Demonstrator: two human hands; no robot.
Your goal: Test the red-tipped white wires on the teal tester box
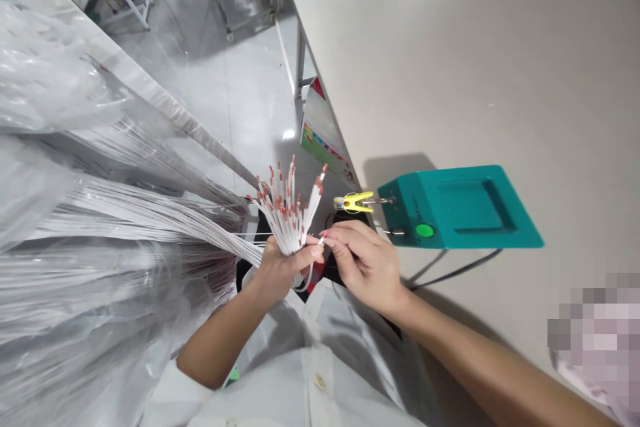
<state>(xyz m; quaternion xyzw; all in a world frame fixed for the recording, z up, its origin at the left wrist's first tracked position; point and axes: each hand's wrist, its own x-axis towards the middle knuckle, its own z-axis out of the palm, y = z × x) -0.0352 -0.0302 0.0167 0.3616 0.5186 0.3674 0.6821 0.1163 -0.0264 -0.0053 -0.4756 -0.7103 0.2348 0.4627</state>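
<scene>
The left grip (281, 267) wraps the wires (286, 225); the right grip (369, 264), just beside it, pinches one tip (321, 241). Best hold the left snug, the pinch light.

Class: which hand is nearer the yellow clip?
Right. The right hand is just below the yellow clip in the picture; the left hand is farther, down and left of it.

Bright light glares off the floor (255, 100).
</scene>
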